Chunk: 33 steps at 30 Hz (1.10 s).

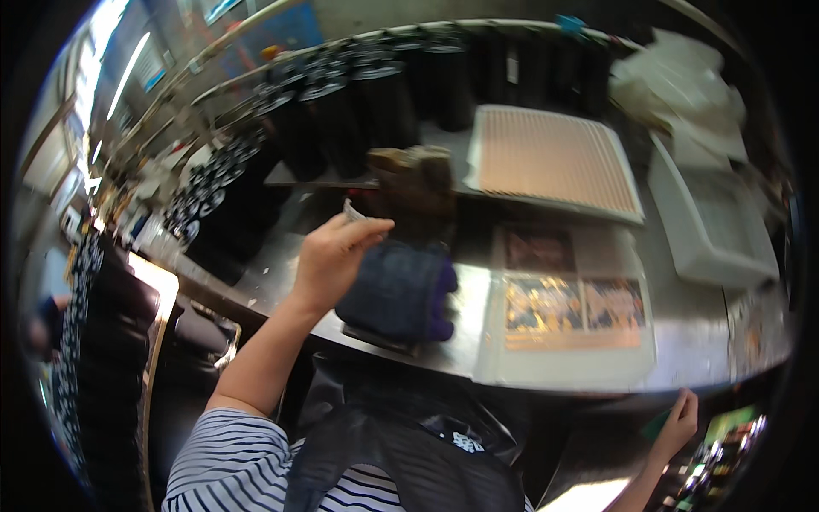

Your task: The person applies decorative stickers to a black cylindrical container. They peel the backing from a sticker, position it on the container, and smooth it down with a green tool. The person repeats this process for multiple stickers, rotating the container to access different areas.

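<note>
My left hand [328,260] is raised over the left part of the metal table, fingers pinched on a small pale, thin piece [351,210], its kind too blurred to tell. Just beneath and beside that hand lies a thick dark navy cloth bundle [388,294] with purple edges. My right hand [678,428] is low at the right, off the table's front edge, its fingers closed. A dark green piece [655,425] shows beside these fingers; whether they grip it is unclear. Between the hands, a clear plastic sheet [503,363] lies flat with copper-coloured patterned panels [572,303].
Behind the cloth sits a brown block [414,175]. A white-edged panel with copper stripes [554,158] rests farther back. At right stand a white tray [695,222] and crumpled translucent plastic [682,90]. Black cylinders [384,98] line the back and left; a rail runs above.
</note>
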Motion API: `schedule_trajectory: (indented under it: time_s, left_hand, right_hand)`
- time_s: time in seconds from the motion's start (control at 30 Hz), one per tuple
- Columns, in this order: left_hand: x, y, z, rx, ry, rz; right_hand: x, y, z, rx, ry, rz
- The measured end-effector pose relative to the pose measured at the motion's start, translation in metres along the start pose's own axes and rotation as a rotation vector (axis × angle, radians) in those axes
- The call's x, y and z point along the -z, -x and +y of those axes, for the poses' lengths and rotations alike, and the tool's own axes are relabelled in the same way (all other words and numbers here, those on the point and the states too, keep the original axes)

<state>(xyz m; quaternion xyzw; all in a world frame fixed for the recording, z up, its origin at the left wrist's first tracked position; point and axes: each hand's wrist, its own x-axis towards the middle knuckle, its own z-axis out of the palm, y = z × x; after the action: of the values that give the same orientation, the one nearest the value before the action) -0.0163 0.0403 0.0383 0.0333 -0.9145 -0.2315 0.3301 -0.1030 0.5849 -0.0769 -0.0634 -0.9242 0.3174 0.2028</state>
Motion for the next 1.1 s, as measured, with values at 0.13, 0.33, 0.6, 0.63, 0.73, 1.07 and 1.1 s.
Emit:
schedule_trajectory:
  time_s: [0.13, 0.33, 0.6, 0.63, 0.73, 1.07, 1.1]
  left_hand:
    - [0.037, 0.047, -0.077, 0.238, -0.061, 0.021]
    - [0.123, 0.070, -0.165, 0.436, -0.491, 0.616]
    - [0.145, 0.096, -0.278, 0.502, -0.607, 0.869]
    - [0.124, 0.103, -0.270, 0.772, -0.528, 0.896]
    - [0.111, 0.097, -0.252, 1.246, -0.507, 0.613]
    - [0.056, 0.035, -0.107, 0.658, 1.223, 0.187]
    - [0.042, 0.028, -0.100, 0.679, 1.333, 0.108]
  right_hand:
    - [-0.040, -0.020, -0.080, 0.199, -0.124, -0.102]
    - [-0.083, -0.019, -0.162, 0.228, -0.020, -0.177]
    - [-0.110, -0.048, -0.224, 0.205, -0.099, -0.383]
    - [-0.124, -0.053, -0.232, 0.206, -0.221, -0.365]
    - [-0.130, -0.073, -0.213, 0.081, -0.227, -0.374]
    - [-0.112, -0.084, -0.122, 0.079, 0.358, -0.143]
    - [-0.109, -0.088, -0.118, 0.038, 0.390, -0.168]
